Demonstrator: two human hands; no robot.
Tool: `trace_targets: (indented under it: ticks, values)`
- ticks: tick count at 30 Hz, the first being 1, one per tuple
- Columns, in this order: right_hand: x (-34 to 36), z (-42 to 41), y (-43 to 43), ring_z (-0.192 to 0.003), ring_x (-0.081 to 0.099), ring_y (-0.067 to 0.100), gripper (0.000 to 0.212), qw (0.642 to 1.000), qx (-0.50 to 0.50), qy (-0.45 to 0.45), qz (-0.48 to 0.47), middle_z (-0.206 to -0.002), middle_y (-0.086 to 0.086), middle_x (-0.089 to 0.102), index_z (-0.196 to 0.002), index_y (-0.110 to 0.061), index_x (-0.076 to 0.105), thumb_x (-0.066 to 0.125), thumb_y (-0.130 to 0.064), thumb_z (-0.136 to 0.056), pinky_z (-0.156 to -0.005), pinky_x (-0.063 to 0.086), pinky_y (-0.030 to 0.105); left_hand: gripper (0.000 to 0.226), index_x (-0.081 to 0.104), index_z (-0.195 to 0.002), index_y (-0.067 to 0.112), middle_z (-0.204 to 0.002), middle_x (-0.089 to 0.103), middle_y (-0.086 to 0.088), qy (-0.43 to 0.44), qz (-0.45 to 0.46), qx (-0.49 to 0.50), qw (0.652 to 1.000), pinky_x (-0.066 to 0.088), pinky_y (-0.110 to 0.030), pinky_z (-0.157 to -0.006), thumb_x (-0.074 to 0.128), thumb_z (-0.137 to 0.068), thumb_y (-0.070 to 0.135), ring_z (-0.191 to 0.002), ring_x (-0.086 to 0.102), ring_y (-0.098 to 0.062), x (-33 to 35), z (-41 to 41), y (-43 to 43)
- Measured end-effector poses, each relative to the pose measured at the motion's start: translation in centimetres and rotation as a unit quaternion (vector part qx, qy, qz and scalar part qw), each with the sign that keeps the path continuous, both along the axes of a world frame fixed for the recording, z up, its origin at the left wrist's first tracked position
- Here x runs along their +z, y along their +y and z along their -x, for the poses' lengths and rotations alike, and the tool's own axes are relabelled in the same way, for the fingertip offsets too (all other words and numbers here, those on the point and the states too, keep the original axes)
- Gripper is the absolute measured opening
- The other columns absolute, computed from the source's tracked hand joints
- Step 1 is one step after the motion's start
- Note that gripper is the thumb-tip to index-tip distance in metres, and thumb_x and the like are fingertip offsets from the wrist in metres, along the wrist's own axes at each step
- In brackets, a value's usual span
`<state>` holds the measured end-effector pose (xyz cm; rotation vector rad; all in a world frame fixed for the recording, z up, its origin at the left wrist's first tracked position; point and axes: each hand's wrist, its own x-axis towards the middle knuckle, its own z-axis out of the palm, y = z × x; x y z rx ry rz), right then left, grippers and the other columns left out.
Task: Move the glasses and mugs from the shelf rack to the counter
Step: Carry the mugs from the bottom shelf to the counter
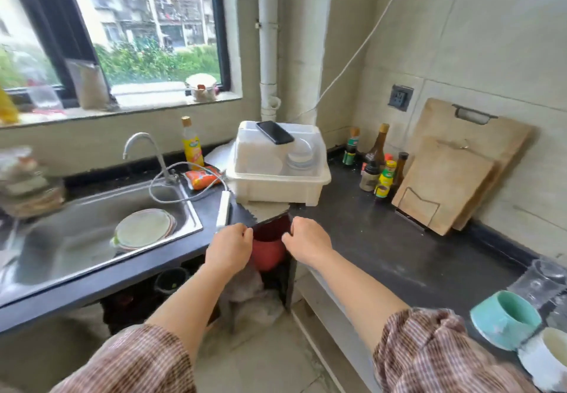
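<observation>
A red mug point(268, 251) hangs in front of the inner corner of the dark counter point(383, 239), just below its edge. My left hand point(230, 247) grips the mug's left rim with curled fingers. My right hand point(306, 242) grips the right rim the same way. At the counter's near right end stand a teal mug point(506, 319), a white mug point(546, 359) and clear glasses point(540, 282). The shelf rack is not in view.
A white dish box point(276, 178) with a phone point(274, 132) on its lid sits at the counter's back. Left of it is a steel sink point(76, 227) holding plates, with a tap. Sauce bottles point(379, 165) and wooden cutting boards point(451, 174) line the right wall.
</observation>
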<state>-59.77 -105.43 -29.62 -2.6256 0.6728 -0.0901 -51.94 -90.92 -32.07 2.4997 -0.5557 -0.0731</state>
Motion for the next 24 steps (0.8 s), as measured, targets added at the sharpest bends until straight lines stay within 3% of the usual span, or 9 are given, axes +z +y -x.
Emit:
trace_targets:
  ticks: [5, 14, 20, 24]
  values:
    - [2.4, -8.2, 11.7, -0.115, 0.057, 0.035, 0.035, 0.992, 0.121, -0.009, 0.037, -0.124, 0.019, 0.061, -0.115, -0.004, 0.059, 0.049, -0.028, -0.091, -0.089, 0.047, 0.038, 0.038, 0.065, -0.111, 0.008, -0.113, 0.066, -0.016, -0.031, -0.018, 0.110, 0.993, 0.046, -0.039, -0.088, 0.037, -0.099, 0.030, -0.108, 0.059, -0.036, 2.4, -5.1, 13.7]
    - [6.1, -21.4, 31.2, -0.113, 0.056, 0.033, 0.033, 0.957, 0.283, -0.038, 0.046, -0.121, 0.015, 0.061, -0.115, -0.007, 0.056, 0.049, -0.028, -0.091, -0.088, 0.045, 0.038, 0.035, 0.065, -0.102, 0.008, -0.111, 0.066, -0.018, -0.103, -0.044, 0.277, 0.954, 0.045, -0.039, -0.087, 0.040, -0.096, 0.031, -0.106, 0.059, -0.036, 6.5, -13.1, 34.0]
    - [7.4, -30.5, 43.4, -0.114, 0.056, 0.032, 0.035, 0.924, 0.370, -0.079, 0.060, -0.121, 0.013, 0.061, -0.115, -0.008, 0.058, 0.052, -0.032, -0.091, -0.090, 0.046, 0.039, 0.038, 0.059, -0.118, 0.011, -0.122, 0.060, -0.016, -0.081, -0.095, 0.349, 0.929, 0.046, -0.042, -0.092, 0.040, -0.095, 0.035, -0.115, 0.055, -0.036, 8.4, -19.5, 45.6]
    - [8.3, -36.6, 51.0, -0.110, 0.055, 0.032, 0.030, 0.903, 0.416, -0.093, 0.061, -0.118, 0.013, 0.061, -0.111, -0.009, 0.057, 0.048, -0.031, -0.092, -0.086, 0.046, 0.039, 0.035, 0.057, -0.117, 0.013, -0.122, 0.058, -0.014, -0.060, -0.124, 0.385, 0.913, 0.045, -0.043, -0.093, 0.038, -0.096, 0.034, -0.115, 0.050, -0.034, 10.0, -24.1, 52.4]
